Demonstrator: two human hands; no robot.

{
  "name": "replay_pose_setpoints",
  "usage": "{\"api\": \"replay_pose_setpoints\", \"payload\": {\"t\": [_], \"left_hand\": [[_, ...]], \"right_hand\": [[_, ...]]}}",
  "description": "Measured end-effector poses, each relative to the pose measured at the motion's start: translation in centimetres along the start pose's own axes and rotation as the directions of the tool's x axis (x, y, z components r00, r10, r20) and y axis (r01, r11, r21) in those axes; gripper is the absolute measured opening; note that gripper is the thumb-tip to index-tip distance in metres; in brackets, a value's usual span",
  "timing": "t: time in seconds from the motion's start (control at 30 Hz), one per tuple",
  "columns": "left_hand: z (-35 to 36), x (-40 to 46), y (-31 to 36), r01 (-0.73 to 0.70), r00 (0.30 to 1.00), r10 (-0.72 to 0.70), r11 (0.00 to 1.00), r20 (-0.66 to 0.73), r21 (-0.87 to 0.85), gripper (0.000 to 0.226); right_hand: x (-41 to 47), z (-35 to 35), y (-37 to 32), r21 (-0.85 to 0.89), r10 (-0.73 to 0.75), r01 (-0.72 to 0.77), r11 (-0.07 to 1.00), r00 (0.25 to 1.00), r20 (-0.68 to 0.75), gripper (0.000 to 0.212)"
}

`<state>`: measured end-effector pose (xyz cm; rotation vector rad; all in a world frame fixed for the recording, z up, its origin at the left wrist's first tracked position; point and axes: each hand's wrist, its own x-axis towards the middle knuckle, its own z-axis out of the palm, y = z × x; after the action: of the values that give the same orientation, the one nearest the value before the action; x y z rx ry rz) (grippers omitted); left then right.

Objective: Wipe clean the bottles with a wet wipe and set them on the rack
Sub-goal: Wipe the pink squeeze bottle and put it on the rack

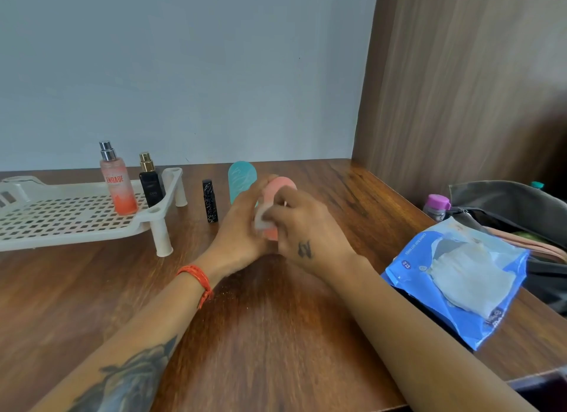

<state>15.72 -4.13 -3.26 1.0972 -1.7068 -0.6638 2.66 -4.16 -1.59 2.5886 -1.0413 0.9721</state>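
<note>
Hands (270,224) wiping pink bottle (277,190) (wipe (263,223) white).

Left arm: bare forearm with a dark tattoo and an orange thread band at the wrist, reaching from the near left toward the middle of the scene.
Left hand (242,224): back toward the camera, fingers curled round a held pink bottle (276,196).
Right arm: bare, entering from the near right and angled toward the far left.
Right hand (302,227): small tattoo on its back, fingertips pinching a white wipe (262,223) against that bottle.
Hands: touching, held above the desk.
</note>
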Motion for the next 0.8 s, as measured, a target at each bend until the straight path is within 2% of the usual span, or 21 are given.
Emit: {"api": "replay_pose_setpoints", "payload": {"t": [0.07,0.13,0.17,0.23,0.3,0.37,0.47,0.6,0.67,0.8], "left_hand": [[-0.1,0.0,-0.1,-0.003,1.000,0.003,1.000,0.006,-0.009,0.089],[-0.1,0.0,-0.1,-0.006,1.000,0.006,1.000,0.009,-0.002,0.089],[-0.1,0.0,-0.1,-0.005,1.000,0.005,1.000,0.006,0.002,0.089],[0.1,0.1,-0.2,0.010,1.000,-0.010,1.000,0.000,-0.002,0.094],[0.2,0.2,-0.4,0.018,1.000,-0.018,1.000,0.004,-0.013,0.099],[0.1,0.2,-0.4,0.011,1.000,-0.011,1.000,0.006,-0.009,0.099],[0.0,0.2,-0.4,0.007,1.000,-0.007,1.000,0.006,0.010,0.096],[-0.2,0.1,-0.7,0.038,0.999,-0.038,0.999,-0.010,0.019,0.100],[-0.2,0.1,-0.7,0.049,0.999,-0.049,0.999,-0.005,0.009,0.103],[-0.3,0.1,-0.5,0.055,0.999,-0.055,0.998,0.000,-0.024,0.100]], "right_hand": [[-0.6,-0.1,-0.1,-0.005,-0.003,0.004,1.000,0.989,0.145,0.015],[-0.5,-0.3,0.1,-0.019,-0.019,0.021,1.000,0.991,0.134,0.016],[-0.4,-0.2,0.3,-0.032,-0.024,0.027,0.999,0.997,0.080,0.018],[0.3,0.3,0.5,-0.026,0.017,-0.020,0.999,0.992,-0.122,0.024],[1.0,0.3,0.7,0.085,0.113,-0.090,0.992,0.941,-0.319,0.019],[1.2,0.3,1.1,0.220,0.270,-0.195,0.956,0.878,-0.396,0.016],[0.2,0.6,1.8,0.338,0.460,-0.365,0.867,0.848,-0.264,0.014],[-0.9,0.7,1.8,0.357,0.470,-0.448,0.820,0.882,0.028,0.017],[-1.0,0.6,1.6,0.303,0.409,-0.401,0.865,0.912,0.039,0.017],[-1.2,0.3,1.1,0.182,0.195,-0.188,0.965,0.980,-0.025,0.017]]}}
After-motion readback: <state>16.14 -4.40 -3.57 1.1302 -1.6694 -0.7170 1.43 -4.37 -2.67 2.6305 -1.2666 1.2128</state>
